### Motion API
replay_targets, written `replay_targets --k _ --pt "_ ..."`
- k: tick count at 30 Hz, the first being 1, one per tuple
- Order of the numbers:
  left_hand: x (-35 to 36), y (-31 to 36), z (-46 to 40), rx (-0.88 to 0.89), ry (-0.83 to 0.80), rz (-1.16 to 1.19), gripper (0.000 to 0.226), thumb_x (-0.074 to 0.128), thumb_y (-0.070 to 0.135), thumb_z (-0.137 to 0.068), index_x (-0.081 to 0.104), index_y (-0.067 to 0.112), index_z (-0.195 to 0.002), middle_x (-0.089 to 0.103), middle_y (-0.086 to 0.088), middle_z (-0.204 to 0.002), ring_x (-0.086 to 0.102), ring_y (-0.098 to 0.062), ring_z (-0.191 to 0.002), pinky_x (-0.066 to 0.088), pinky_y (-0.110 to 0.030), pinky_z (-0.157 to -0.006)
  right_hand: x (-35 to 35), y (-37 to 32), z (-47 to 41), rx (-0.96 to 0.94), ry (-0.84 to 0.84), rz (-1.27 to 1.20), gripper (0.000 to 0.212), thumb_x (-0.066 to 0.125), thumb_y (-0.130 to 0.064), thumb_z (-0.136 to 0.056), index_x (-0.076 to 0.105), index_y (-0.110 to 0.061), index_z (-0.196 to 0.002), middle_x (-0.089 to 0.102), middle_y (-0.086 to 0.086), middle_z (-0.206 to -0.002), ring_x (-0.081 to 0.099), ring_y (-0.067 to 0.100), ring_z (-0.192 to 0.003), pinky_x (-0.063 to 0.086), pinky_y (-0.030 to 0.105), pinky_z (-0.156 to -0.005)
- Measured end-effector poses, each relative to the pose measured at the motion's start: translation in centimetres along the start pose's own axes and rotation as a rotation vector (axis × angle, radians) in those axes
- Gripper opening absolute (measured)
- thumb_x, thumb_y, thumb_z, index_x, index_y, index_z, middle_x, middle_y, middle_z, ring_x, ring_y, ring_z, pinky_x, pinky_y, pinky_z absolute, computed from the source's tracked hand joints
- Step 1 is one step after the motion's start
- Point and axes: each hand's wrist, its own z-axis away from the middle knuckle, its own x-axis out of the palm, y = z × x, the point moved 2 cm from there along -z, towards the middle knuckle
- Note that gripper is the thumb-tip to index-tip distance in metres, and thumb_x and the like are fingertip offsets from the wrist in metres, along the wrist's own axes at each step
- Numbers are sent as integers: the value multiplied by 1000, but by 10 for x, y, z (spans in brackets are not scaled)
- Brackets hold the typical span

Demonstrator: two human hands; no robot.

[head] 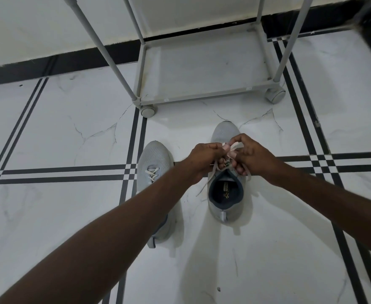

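Two light grey sneakers stand side by side on the tiled floor, toes pointing away from me. The right sneaker (225,132) has a dark lining and its opening faces up. My left hand (204,157) and my right hand (251,155) meet over its tongue, and each pinches part of the white shoelace (235,147). Loose lace ends hang down both sides of the shoe. The left sneaker (154,159) lies under my left forearm, its laces threaded and its heel partly hidden.
A grey metal trolley (204,96) on castor wheels stands just beyond the shoes, its bottom shelf bare. The floor is white marble tile with black stripe lines (59,172). A black skirting runs along the white wall behind.
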Motion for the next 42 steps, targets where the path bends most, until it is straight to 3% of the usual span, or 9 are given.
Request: replay_targets --k 3,6,10,14,18,24,29,36,42 --pt "-1 1 1 66 -21 -40 13 62 17 -95 70 8 -99 60 -15 -86 54 -12 -63 51 -24 -64 -11 9 -7 134 -44 -145 10 56 -16 -98 51 -13 -106 57 2 -64 41 9 -46 35 25 -50" --pt "-5 9 2 268 -32 -441 15 69 19 -89 73 4 -94 73 -20 -87 64 -24 -70 55 -35 -72 -14 11 -14 186 -75 -250 6 50 -7 -98 52 -11 -103 52 7 -66 36 9 -44 32 24 -48" --pt "1 17 5 561 165 -1040 8 76 21 -77 75 14 -78 73 -2 -68 64 -22 -61 48 -29 -60 -13 12 -18 298 -88 -319 21 39 5 -91 55 -6 -98 51 11 -64 31 9 -38 24 24 -45" --pt "12 7 10 724 320 -1190 3 66 15 -73 68 14 -76 71 -4 -66 63 -30 -61 46 -32 -56 -16 8 -18 353 -269 -335 30 32 5 -90 57 -2 -105 56 12 -69 27 6 -37 24 20 -40" --pt "16 7 12 741 435 -1112 9 68 17 -73 59 15 -72 65 -4 -62 57 -27 -56 41 -31 -52 -18 5 -17 331 -282 -190 23 41 4 -93 63 -3 -95 59 7 -63 25 6 -38 24 17 -37" --pt "4 -6 13 563 518 -867 9 68 17 -75 62 12 -71 66 4 -72 60 -15 -66 50 -31 -61 -30 5 -12 -168 161 748 9 72 -20 -83 74 -15 -76 64 -1 -62 55 6 -50 43 24 -55" --pt "-17 -29 20 307 468 -725 9 65 12 -71 56 13 -69 70 -7 -64 69 -27 -60 58 -40 -57 -44 34 -8 -109 63 1171 17 61 -17 -90 72 -8 -79 61 8 -77 61 28 -75 35 29 -58" --pt "-10 -22 33 431 353 -1600 26 49 9 -88 63 20 -108 73 -11 -92 67 -37 -83 38 -33 -61 -35 27 2 -326 27 1236 24 60 -3 -76 59 -20 -93 63 7 -75 53 28 -64 29 30 -53" --pt "-29 -32 45 359 292 -1600 22 52 4 -76 66 18 -86 73 -6 -84 65 -32 -78 43 -33 -64 -47 44 2 -279 -61 1324 22 49 -4 -76 42 -25 -73 47 -3 -62 49 26 -62 27 31 -53"
